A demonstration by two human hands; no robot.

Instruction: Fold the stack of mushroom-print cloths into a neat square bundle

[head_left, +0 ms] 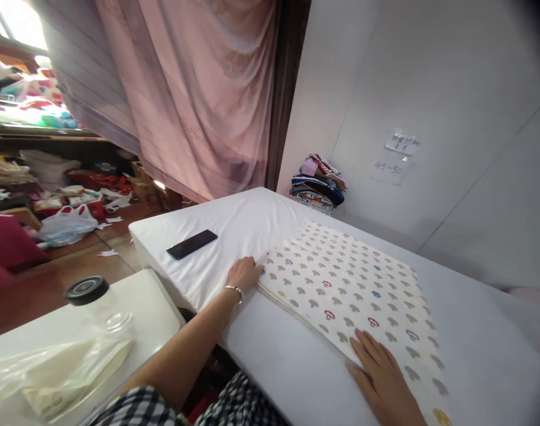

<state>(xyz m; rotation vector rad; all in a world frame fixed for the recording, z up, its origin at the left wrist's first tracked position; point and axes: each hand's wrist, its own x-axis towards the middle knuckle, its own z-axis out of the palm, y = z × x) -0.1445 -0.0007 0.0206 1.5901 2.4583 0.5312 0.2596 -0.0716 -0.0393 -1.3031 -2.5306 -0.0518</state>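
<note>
A folded cream cloth point(349, 284) printed with small grey, red and blue shapes lies flat on a table covered in a white sheet point(270, 355). My left hand point(243, 273), a bracelet on its wrist, rests at the cloth's left corner with its fingers curled round the edge. My right hand point(378, 370) lies flat, fingers stretched out, on the cloth's near edge.
A black phone point(192, 244) lies on the sheet left of the cloth. A pile of folded clothes point(318, 182) sits in the far corner by the white wall. A jar with a black lid point(92, 299) and plastic bags point(52, 370) stand on a lower white surface at left.
</note>
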